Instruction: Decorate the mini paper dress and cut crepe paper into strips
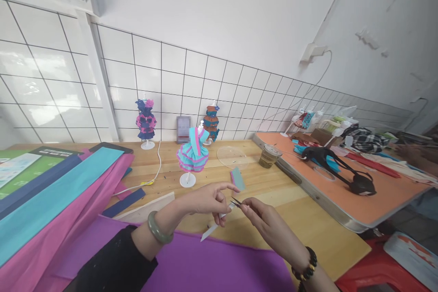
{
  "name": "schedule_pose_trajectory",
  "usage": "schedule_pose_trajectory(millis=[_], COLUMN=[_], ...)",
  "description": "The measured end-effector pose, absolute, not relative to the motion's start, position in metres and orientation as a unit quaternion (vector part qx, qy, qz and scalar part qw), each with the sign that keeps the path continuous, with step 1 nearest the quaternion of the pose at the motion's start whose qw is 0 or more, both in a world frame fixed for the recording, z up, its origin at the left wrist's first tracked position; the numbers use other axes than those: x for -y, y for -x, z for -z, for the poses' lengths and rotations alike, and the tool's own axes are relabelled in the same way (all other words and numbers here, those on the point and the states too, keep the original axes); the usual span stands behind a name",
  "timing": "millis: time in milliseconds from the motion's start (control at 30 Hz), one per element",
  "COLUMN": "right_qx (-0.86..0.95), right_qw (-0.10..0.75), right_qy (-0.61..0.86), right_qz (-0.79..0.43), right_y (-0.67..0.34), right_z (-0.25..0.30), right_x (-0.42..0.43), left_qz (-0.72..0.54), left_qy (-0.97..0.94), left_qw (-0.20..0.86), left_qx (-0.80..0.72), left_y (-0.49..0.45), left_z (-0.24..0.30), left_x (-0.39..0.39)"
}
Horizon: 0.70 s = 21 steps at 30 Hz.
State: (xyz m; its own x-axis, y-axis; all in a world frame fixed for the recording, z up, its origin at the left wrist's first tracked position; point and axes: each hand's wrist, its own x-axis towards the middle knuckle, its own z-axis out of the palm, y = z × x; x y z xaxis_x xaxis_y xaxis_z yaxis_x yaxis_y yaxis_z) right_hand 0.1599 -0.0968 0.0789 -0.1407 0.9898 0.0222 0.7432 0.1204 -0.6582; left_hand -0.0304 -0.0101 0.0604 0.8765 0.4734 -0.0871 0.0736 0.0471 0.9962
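Observation:
My left hand (214,200) pinches a narrow white strip (208,232) between thumb and curled fingers, its index finger stretched out above. One end of the strip hangs down to the left. My right hand (260,213) is closed on a small dark two-pointed tool (236,202), tweezers or snips; its slightly parted tips are at the strip's upper end. Whether they touch it, I cannot tell. Just beyond my hands stands a small dress form in a turquoise and pink ruffled dress (193,150). Purple fabric (219,264) lies below my hands.
Turquoise cloth (68,182) and pink cloth (112,173) lie at left. A phone (183,128) leans on the wall between two dressed forms. A plastic cup (269,157) and a pale green piece (238,180) are on the wooden table. An orange table (342,200) adjoins at right.

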Motion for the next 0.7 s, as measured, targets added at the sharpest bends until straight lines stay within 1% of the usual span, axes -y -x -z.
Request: schedule_pose_trajectory(millis=[200, 433, 567, 700], right_qx=[0.705, 0.702, 0.693, 0.682], right_qw=[0.244, 0.248, 0.248, 0.225], right_qy=[0.632, 0.645, 0.657, 0.677], right_qz=[-0.207, -0.175, -0.166, -0.163], right_y=[-0.160, -0.169, -0.184, -0.207], right_z=[-0.074, -0.064, -0.058, -0.050], right_x=[0.103, 0.106, 0.110, 0.116], left_qz=[-0.143, -0.164, -0.153, -0.138], left_qy=[-0.692, -0.680, -0.718, -0.753], left_qw=[0.670, 0.645, 0.589, 0.553], left_qx=[-0.229, -0.308, -0.338, -0.330], left_y=[0.031, 0.027, 0.026, 0.026], left_z=[-0.060, -0.048, -0.029, -0.012], left_x=[0.012, 0.009, 0.002, -0.002])
